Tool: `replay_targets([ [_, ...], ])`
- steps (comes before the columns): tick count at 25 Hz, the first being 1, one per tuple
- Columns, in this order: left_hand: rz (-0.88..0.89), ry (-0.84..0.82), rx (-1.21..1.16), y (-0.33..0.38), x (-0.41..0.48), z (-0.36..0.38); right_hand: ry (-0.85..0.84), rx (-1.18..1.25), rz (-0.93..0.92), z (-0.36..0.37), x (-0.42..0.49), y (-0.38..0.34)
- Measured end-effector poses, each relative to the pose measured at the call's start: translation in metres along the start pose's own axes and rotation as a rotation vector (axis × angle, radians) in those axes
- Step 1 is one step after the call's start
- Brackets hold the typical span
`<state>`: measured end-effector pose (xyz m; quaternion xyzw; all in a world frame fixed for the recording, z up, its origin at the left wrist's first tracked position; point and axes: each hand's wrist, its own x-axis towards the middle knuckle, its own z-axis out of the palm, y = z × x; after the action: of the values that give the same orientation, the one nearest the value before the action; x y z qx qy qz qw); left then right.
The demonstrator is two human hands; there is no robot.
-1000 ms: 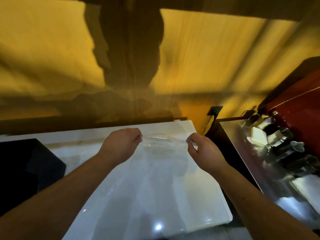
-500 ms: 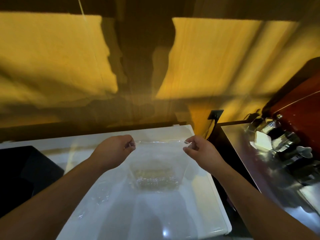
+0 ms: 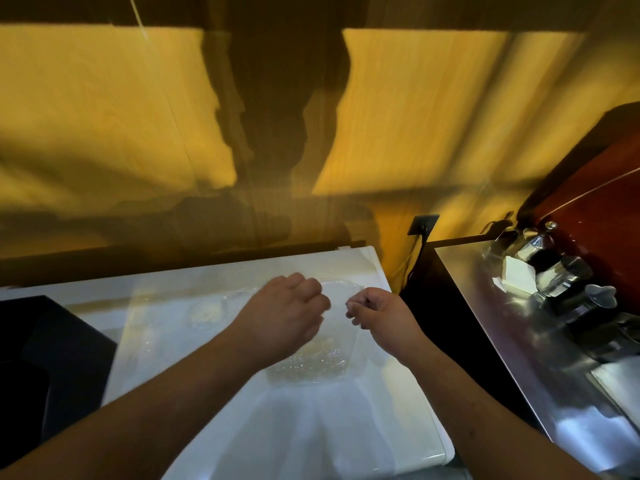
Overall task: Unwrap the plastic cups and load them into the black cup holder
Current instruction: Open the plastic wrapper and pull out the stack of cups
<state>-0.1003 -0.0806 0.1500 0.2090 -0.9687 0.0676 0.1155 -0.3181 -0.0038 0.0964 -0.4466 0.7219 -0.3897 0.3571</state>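
Observation:
A clear plastic wrapper point(image 3: 341, 304) hangs between my two hands above the white counter point(image 3: 374, 427). Inside its lower part a stack of clear plastic cups point(image 3: 308, 363) shows, lying against the counter. My left hand point(image 3: 284, 317) pinches the wrapper's top edge with curled fingers. My right hand point(image 3: 379, 315) pinches the same edge just to the right, a short gap away. The wrapper is transparent and its outline is hard to follow. The black cup holder is not clearly identifiable.
A black box-like object point(image 3: 41, 358) sits at the counter's left end. To the right, a steel counter point(image 3: 502, 341) carries metal and glass jars point(image 3: 554, 268) beside a dark red machine point(image 3: 599, 209). A yellow wood-grain wall with a black socket point(image 3: 423, 224) stands behind.
Both hands have come closer together along the wrapper's top edge, the left one moving right. The cups in the wrapper have dropped lower toward the counter.

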Motion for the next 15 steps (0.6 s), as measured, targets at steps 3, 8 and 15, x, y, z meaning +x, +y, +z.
replay_targets([
  [3,-0.026,-0.11,-0.007,0.02,0.02,0.012,0.008,-0.018,-0.008,0.0,-0.001,-0.001],
  [8,-0.163,-0.131,-0.01,0.027,0.034,0.024,-0.082,-0.087,-0.022,-0.006,-0.004,0.001],
  [15,-0.207,-0.068,-0.055,0.032,0.047,0.024,-0.071,-0.125,-0.123,-0.012,-0.004,0.004],
])
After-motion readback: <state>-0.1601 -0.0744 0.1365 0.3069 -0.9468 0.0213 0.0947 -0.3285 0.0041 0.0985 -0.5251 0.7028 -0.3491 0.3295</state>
